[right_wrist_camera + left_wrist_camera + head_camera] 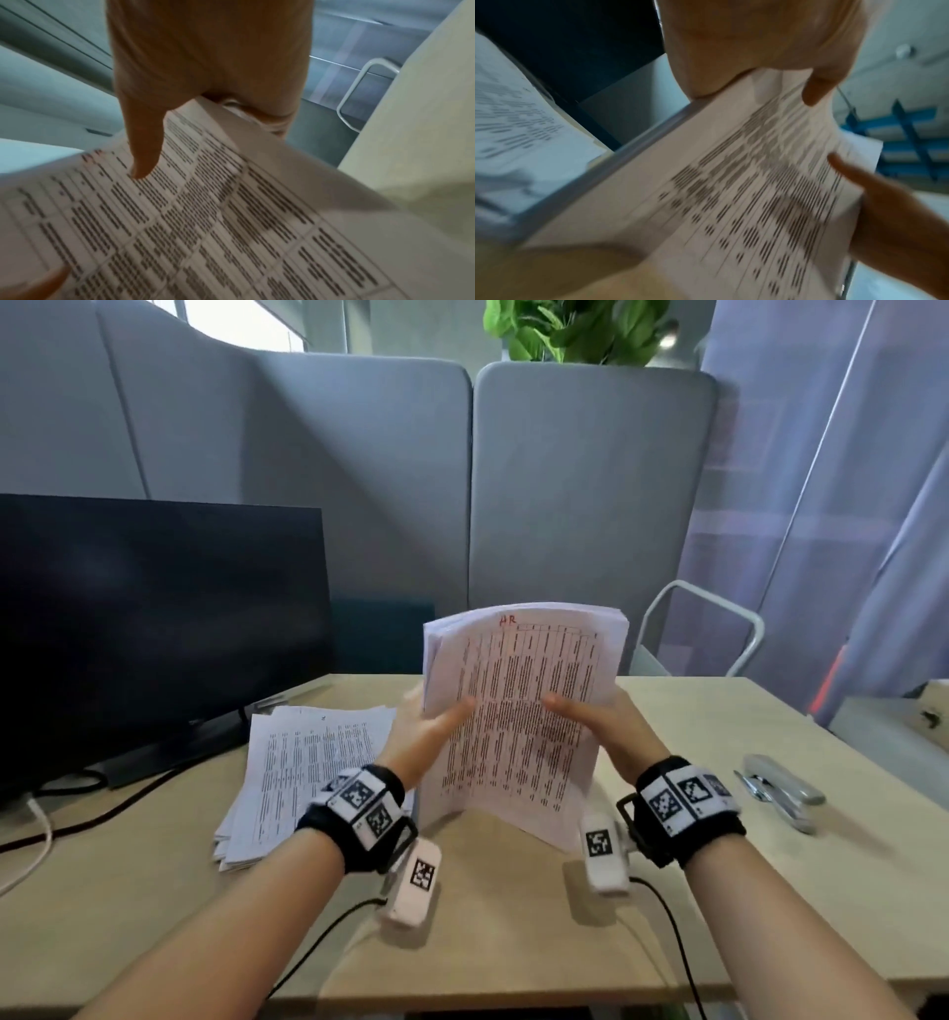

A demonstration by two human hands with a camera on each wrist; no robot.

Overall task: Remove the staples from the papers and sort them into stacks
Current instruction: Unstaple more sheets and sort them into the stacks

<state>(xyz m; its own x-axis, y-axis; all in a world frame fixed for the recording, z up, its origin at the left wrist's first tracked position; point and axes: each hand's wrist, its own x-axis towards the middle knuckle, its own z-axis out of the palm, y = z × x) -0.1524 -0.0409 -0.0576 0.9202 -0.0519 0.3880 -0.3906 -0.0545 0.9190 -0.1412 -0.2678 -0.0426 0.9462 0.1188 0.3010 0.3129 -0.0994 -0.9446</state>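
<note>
Upright above the counter (513,891), a thick sheaf of printed papers (518,711) is held between both hands, its lower edge close to the wooden surface and its top curling slightly towards the left. Red handwriting is seen at the top of the front sheet, above a table of dense text. The left hand (426,731) is clamped on the sheaf's left edge, the thumb laid across the front page and the fingers (731,67) curled behind it. The right hand (601,737) is closed on the right edge in the same manner, with the thumb pressed on the print and the fingers (280,119) wrapped round the back. A second stack of printed sheets (303,773) lies flat on the counter to the left, somewhat fanned at its edges, just in front of a dark monitor (154,629). A metal stapler (785,788) rests on the counter well to the right, apart from both hands. Grey partition panels (580,505) stand behind the counter. Whether any staple remains in the held sheaf cannot be told.
</note>
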